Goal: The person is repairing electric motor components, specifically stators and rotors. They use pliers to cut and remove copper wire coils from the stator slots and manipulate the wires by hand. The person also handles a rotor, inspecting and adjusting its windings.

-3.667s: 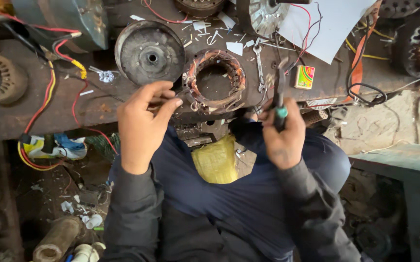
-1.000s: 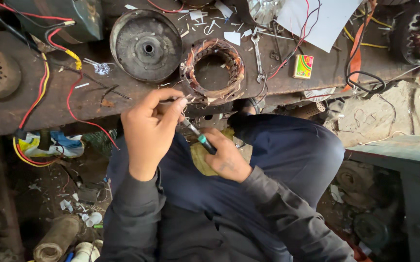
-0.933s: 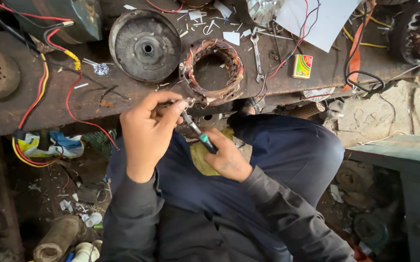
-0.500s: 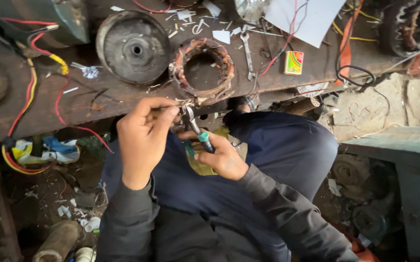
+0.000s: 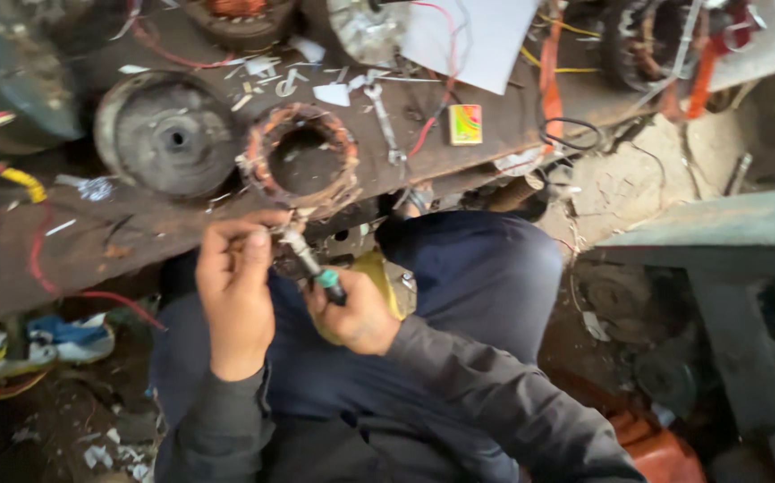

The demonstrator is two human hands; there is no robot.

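One round grey motor cover [image 5: 168, 134] lies toward the workbench's [image 5: 65, 259] front edge. Right of it sits one copper-wound stator [image 5: 302, 161], ring-shaped, rust-orange. Below that edge, the left hand [image 5: 237, 291] pinches something small at the tip of one green-handled screwdriver [image 5: 316, 268], which the right hand [image 5: 356, 313] grips closed.

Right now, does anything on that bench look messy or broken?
Yes. White scraps lie scattered over the bench by the copper coil ring, whose windings look frayed at its lower edge. Red wires trail loose across the bench's left side.
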